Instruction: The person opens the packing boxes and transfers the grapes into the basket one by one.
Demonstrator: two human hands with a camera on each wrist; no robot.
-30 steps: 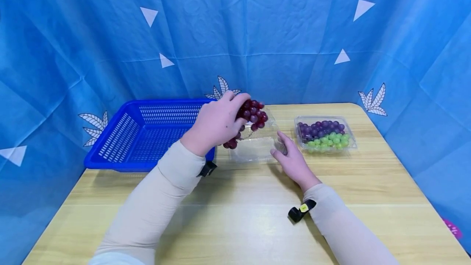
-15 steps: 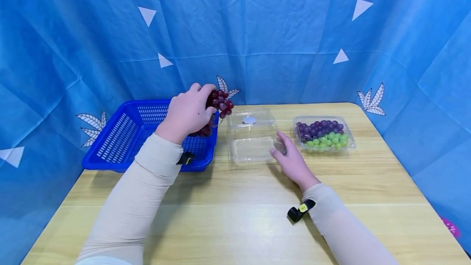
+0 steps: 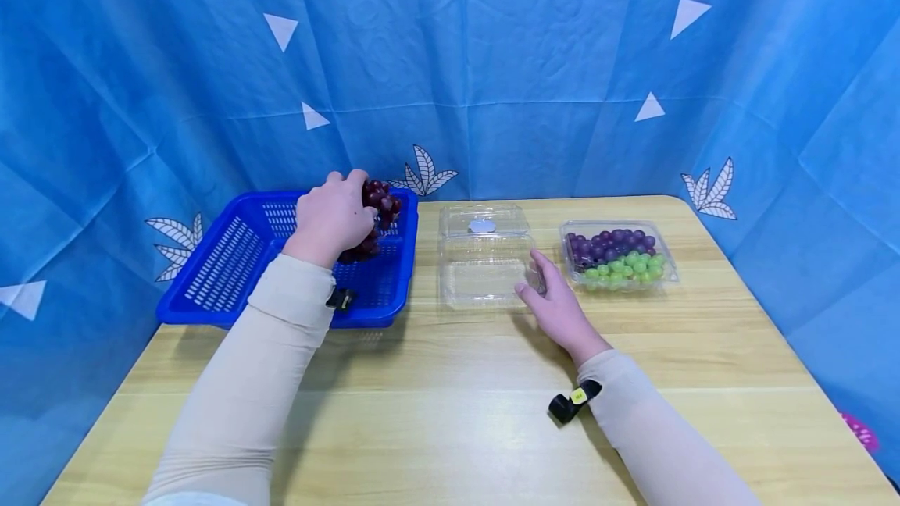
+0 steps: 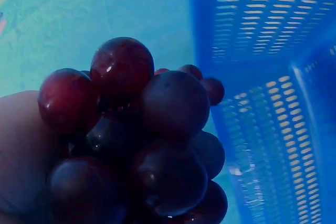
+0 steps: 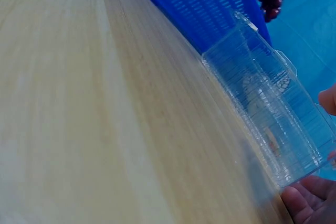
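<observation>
My left hand (image 3: 326, 221) grips a bunch of dark red grapes (image 3: 380, 205) over the right part of a blue plastic basket (image 3: 232, 311). In the left wrist view the grapes (image 4: 168, 177) fill the middle, with part of the hand at the left edge. A clear plastic clamshell box (image 3: 485, 287) sits on the table with its lid (image 3: 453, 221) folded back. Against the box's right side rests my right hand (image 3: 558, 311), thumb and fingers spread and fairly straight. In the right wrist view its fingertips (image 5: 296, 203) touch the box's end.
Right of the open box stands a second clear clamshell (image 3: 619, 256), closed, with purple and green grapes inside. The wooden table (image 3: 478, 412) reaches back to a blue patterned curtain (image 3: 562, 61). The basket's right wall stands close to the open box.
My left hand has carried the red grapes leftward from over the open box to over the basket, then lower. My right hand has stayed at the box.
</observation>
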